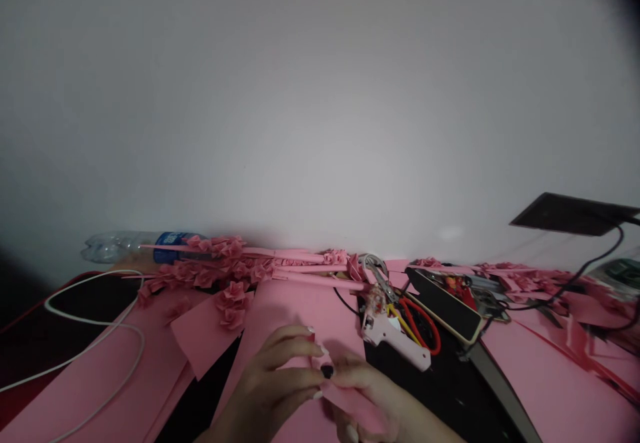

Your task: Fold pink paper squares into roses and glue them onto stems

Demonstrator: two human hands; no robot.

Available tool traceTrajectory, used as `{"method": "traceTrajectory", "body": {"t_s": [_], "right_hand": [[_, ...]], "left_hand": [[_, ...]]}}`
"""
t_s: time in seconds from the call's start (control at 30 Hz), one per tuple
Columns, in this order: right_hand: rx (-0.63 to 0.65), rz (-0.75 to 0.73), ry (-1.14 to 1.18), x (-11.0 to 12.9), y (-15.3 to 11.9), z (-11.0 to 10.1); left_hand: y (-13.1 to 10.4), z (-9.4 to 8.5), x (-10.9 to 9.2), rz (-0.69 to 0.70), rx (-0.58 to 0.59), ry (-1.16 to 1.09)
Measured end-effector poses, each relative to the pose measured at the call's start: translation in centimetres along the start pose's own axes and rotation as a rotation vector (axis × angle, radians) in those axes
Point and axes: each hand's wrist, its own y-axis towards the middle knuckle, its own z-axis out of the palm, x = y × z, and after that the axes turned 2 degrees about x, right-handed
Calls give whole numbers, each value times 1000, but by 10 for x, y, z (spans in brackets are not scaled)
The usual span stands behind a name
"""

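Observation:
At the lower middle of the head view, my left hand [280, 380] and my right hand [373, 390] meet over a small piece of pink paper [357, 408]. My right hand is closed on the paper, its thumb against it and the fingers curled beneath. The fingertips of my left hand pinch the paper's near-left end, partly hiding it. A small black spot [327, 371] shows where the fingertips meet; I cannot make out what it is. Under both hands lies a large pink sheet [295, 303].
Folded pink paper flowers [233, 303] cluster at the left, near a clear plastic bottle [120, 246] and a white cable [143, 343]. To the right are a glue gun [397, 343], orange-handled scissors [435, 336], a phone [445, 306] and a dark panel [570, 214] before the wall.

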Motion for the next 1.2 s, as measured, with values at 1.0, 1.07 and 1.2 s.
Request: {"method": "traceTrajectory", "body": {"t_s": [1.0,1.07,1.2], "right_hand": [[-78,-527,-58,2,9,34],[-89,-533,-58,3,9,35],[-103,-552,-83,4,10,34]], "left_hand": [[10,-2,-7,-784,64,-464],[9,-2,-7,-771,81,-470],[8,-4,-7,-765,102,-452]]}}
